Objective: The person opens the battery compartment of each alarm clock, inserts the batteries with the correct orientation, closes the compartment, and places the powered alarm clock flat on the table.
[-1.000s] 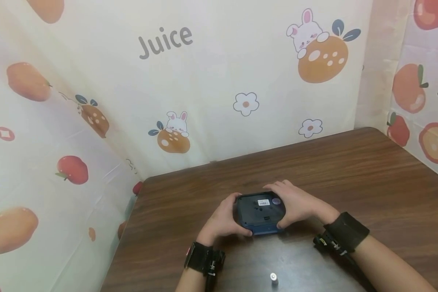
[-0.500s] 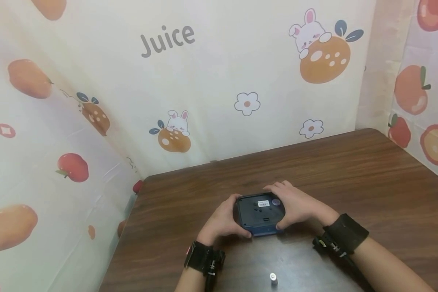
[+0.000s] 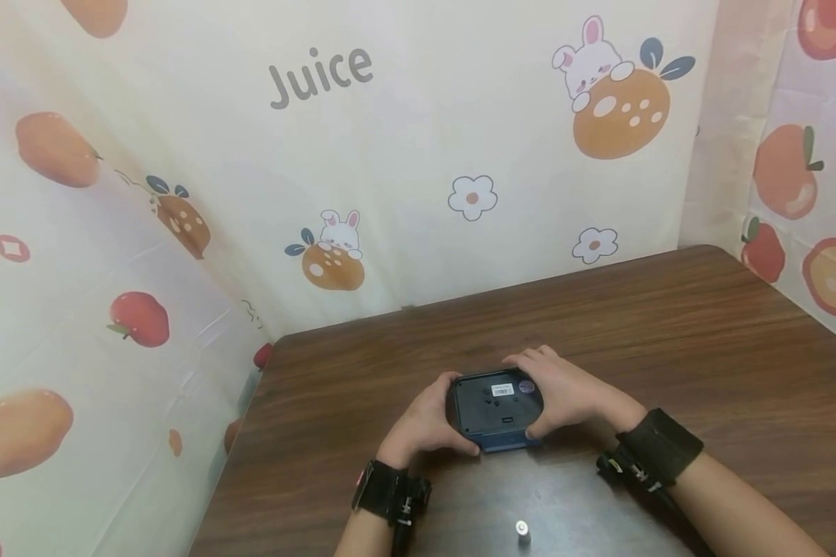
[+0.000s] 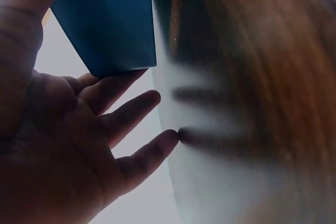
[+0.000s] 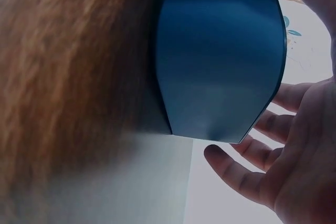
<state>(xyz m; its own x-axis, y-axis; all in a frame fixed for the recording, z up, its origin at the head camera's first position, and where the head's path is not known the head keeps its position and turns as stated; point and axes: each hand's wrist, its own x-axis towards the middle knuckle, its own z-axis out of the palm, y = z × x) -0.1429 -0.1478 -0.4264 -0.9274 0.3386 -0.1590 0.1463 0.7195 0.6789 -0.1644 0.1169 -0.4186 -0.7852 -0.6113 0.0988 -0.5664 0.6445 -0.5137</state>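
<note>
What looks like a small blue alarm clock (image 3: 479, 404) lies on the table, its black back facing up with a white label, a round sticker and small knobs. My left hand (image 3: 423, 419) grips its left end, thumb at the near edge and fingers at the far edge. On the other end my right hand (image 3: 566, 393) holds it the same way. The wrist views show the clock's smooth blue side (image 4: 113, 24) close to the tabletop; several fingers of each hand are spread beside it. The clock's face is hidden underneath.
A small silver battery (image 3: 523, 532) stands upright near the table's front, in front of the clock. The brown wooden table (image 3: 641, 325) meets a fruit-printed curtain (image 3: 404, 139) at the back and sides. Black straps with cameras (image 3: 658, 447) wrap both wrists.
Both hands keep their grip and the clock stays nearly in place. The head view has shifted very slightly. The battery has not moved.
</note>
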